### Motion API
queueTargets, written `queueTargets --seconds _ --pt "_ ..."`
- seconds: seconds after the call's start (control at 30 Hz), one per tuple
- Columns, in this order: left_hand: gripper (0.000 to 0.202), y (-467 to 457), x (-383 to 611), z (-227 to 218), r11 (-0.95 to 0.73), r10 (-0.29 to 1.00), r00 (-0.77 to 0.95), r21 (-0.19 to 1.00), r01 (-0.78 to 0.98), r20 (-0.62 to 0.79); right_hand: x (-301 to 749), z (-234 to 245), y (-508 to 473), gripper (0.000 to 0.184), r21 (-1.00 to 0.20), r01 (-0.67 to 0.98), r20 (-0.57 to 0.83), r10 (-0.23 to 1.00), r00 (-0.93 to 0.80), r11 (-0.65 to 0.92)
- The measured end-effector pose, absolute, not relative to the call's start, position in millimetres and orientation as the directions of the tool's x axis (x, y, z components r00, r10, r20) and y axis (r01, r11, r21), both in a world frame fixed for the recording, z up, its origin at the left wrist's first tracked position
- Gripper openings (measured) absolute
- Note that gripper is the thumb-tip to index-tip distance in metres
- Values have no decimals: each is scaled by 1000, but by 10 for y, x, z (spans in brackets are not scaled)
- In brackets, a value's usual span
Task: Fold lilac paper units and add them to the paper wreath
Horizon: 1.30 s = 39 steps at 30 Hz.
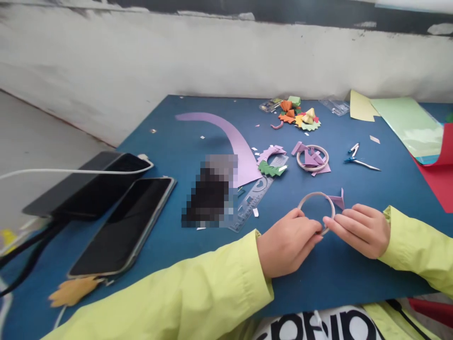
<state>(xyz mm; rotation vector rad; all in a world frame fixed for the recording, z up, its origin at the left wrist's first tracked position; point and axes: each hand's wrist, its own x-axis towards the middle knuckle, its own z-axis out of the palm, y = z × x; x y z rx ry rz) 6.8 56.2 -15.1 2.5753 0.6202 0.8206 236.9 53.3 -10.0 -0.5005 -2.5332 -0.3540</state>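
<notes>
Low over the near side of the table, my left hand (292, 243) is closed on a narrow, pale roll of tape (331, 208), tilted so that its round opening shows. The fingertips of my right hand (363, 231) pinch together at the roll's right edge; any loose tape end there is too small to make out. Just behind that hand is a folded purple paper piece (339, 198). Farther back, another tape roll (327, 158) lies among purple folded papers (311, 158). To its left rests a curved chain of purple and green folded paper (272, 167).
A clear ruler (253, 203) and a curved purple sheet (244, 156) lie left of my hands. Two dark devices, a phone (123, 226) and a black box (92, 189), sit farther left with cables. Colourful folded papers (300, 115), a compass (361, 163) and coloured sheets (406, 123) lie beyond.
</notes>
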Motion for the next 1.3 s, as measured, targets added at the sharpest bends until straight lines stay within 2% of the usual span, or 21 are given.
queueTargets --seconds 0.2,0.4,0.5,0.63,0.73,0.83,1.0,1.2,1.3 --pt "30 511 65 -122 -843 502 773 416 340 387 2360 -56 454 32 189 400 526 252 -813 897" --pt "34 472 76 -109 -849 508 773 372 376 379 2362 -61 452 32 168 401 533 260 -806 900" --pt "32 486 56 -59 -837 545 734 321 444 404 2347 -79 489 24 150 383 554 243 -796 911" --pt "20 696 -53 11 -691 681 547 182 699 487 2310 -120 557 8 110 350 562 232 -794 930" --pt "31 960 -167 -13 -518 768 411 99 850 492 2294 -145 595 6 68 340 550 249 -797 938" --pt "32 1166 -252 -105 -456 793 391 30 889 466 2292 -152 617 8 35 345 545 272 -793 938" --pt "21 1187 -257 -130 -524 718 471 -47 850 512 2289 -133 625 9 9 368 550 303 -778 930" --pt "13 826 -104 47 -764 444 674 -144 629 590 2322 -82 542 16 -37 423 604 357 -712 906" --pt "14 663 -25 50 -833 381 719 -122 540 581 2343 -65 494 27 -88 440 630 392 -670 894"
